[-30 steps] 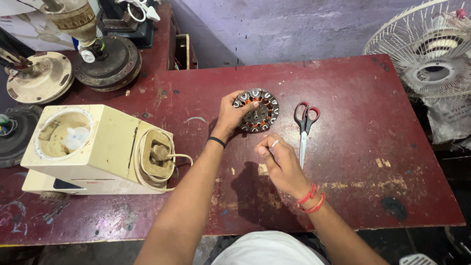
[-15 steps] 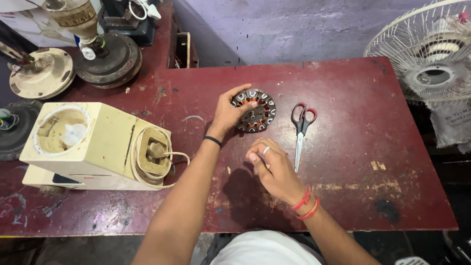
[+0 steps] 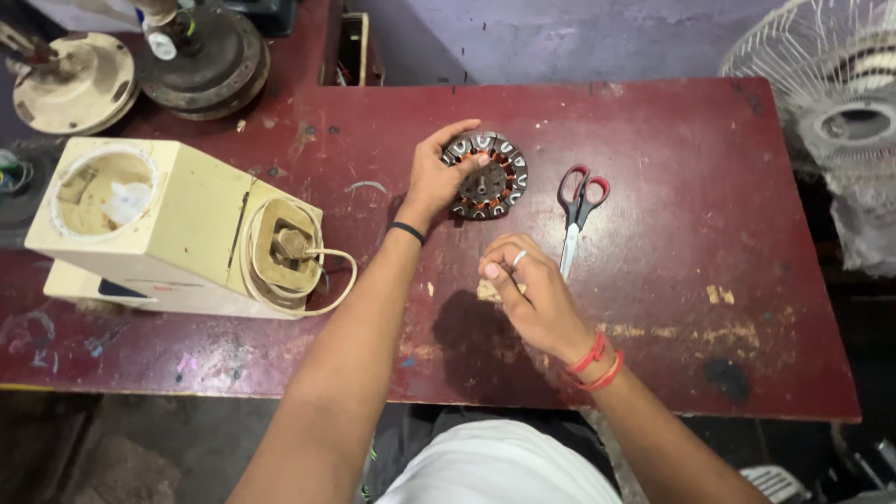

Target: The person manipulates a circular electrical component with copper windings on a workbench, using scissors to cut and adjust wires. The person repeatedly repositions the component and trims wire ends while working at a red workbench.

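Observation:
My left hand (image 3: pixel 437 177) grips the left rim of a round motor stator (image 3: pixel 487 176) with copper windings, which lies flat on the dark red table (image 3: pixel 653 140). My right hand (image 3: pixel 523 285) hovers just below the stator, its fingers pinched together near a small pale scrap (image 3: pixel 488 292) on the tabletop. I cannot tell whether the fingers hold anything. A ring shows on one finger and red bands on the wrist. Red-handled scissors (image 3: pixel 579 210) lie shut to the right of the stator.
A cream appliance housing (image 3: pixel 177 229) with a wound cord lies on its side at the left. Two round motor bases (image 3: pixel 201 56) stand at the back left. A white fan guard (image 3: pixel 831 84) stands beyond the table's right end.
My right hand has drawn back a little toward me, away from the stator. My left hand has stayed on the stator.

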